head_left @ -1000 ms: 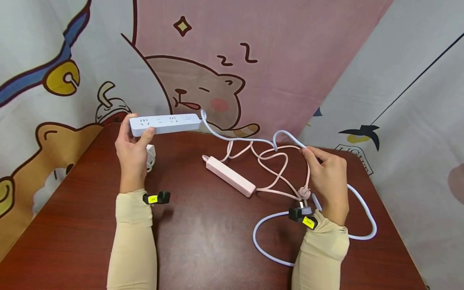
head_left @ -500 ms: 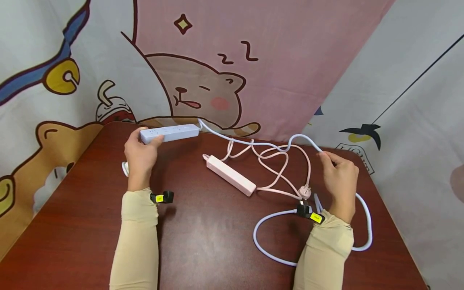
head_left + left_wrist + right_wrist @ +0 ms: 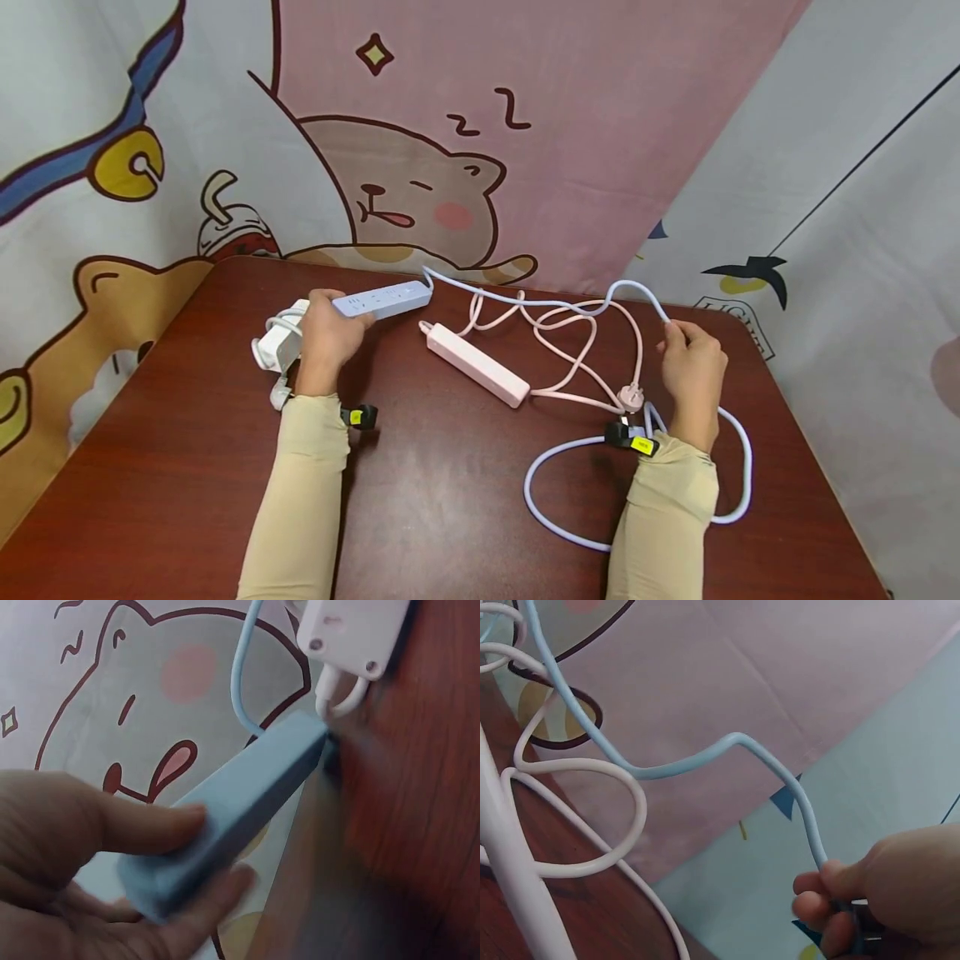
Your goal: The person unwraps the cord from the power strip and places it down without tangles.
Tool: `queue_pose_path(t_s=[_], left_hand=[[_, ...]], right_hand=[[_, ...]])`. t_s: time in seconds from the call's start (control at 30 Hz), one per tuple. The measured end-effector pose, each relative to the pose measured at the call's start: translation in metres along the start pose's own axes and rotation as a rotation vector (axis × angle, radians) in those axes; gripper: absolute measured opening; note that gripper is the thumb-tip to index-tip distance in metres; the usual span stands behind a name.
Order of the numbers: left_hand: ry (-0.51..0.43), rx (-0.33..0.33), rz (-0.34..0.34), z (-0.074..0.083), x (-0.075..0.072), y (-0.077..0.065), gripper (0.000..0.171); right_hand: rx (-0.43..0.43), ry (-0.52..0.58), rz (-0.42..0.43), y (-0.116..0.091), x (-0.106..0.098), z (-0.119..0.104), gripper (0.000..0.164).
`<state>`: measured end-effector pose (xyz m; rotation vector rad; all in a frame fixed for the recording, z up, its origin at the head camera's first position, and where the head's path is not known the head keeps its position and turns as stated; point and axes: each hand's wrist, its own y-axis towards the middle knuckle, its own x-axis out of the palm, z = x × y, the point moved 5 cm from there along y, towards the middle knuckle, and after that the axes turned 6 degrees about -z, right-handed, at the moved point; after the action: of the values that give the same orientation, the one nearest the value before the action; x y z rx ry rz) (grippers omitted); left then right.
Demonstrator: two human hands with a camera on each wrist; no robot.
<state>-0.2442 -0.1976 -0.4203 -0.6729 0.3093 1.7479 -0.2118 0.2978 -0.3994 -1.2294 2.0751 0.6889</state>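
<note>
A light blue power strip (image 3: pixel 386 298) is held by its left end in my left hand (image 3: pixel 328 337), thumb along the near side. In the left wrist view the strip (image 3: pixel 240 791) looks tilted, its far end close to the pink strip. From its right end a blue cord (image 3: pixel 525 298) runs across to my right hand (image 3: pixel 693 367), which pinches it between thumb and fingers. Past that hand the cord loops down onto the table at the right. In the right wrist view the cord (image 3: pixel 682 766) bends in a wave before the fingertips.
A pink power strip (image 3: pixel 477 364) lies mid-table, its tangled pink cord (image 3: pixel 585 350) behind and right, ending in a round plug (image 3: pixel 631 398). Left of my left hand lies a white power strip (image 3: pixel 283 343) wrapped in its cord. A printed curtain (image 3: pixel 600 125) hangs behind the table.
My left hand has carried the blue strip right and down toward the table, uncovering the white strip. My right hand has moved right and slightly down, still pinching the blue cord.
</note>
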Motion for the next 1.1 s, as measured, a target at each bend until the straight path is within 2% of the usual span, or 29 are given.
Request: queue_pose_path(t_s=[0.1,0.2,0.3,0.37,0.47,0.67,0.9,1.0,1.1], left_hand=[[0.088,-0.011,-0.079,-0.003,0.005,0.0,0.063],[0.2,0.009,-0.152,-0.002,0.011,0.0,0.068],[0.285,0.045,-0.177,-0.001,0.017,0.0,0.069],[0.321,0.075,-0.182,0.001,0.02,0.0,0.063],[0.352,0.102,-0.188,0.001,0.023,0.0,0.054],[0.365,0.089,-0.254,-0.003,0.029,0.002,0.05],[0.385,0.091,-0.31,-0.006,0.035,0.003,0.052],[0.372,0.068,-0.32,-0.007,0.036,0.003,0.056],[0.367,0.054,-0.332,-0.007,0.036,0.003,0.058]], right_hand=[[0.021,0.009,-0.001,0.001,0.004,0.004,0.037],[0.063,0.054,0.053,0.0,0.006,0.008,0.038],[0.114,0.096,0.111,-0.002,0.005,0.012,0.038],[0.143,0.104,0.118,-0.002,0.006,0.013,0.039],[0.162,0.066,0.05,0.0,0.01,0.014,0.041],[0.141,-0.063,-0.19,0.005,0.025,0.015,0.045],[0.146,-0.137,-0.434,0.003,0.035,0.012,0.069],[0.157,-0.149,-0.491,0.001,0.035,0.01,0.077],[0.168,-0.146,-0.503,0.0,0.035,0.008,0.081]])
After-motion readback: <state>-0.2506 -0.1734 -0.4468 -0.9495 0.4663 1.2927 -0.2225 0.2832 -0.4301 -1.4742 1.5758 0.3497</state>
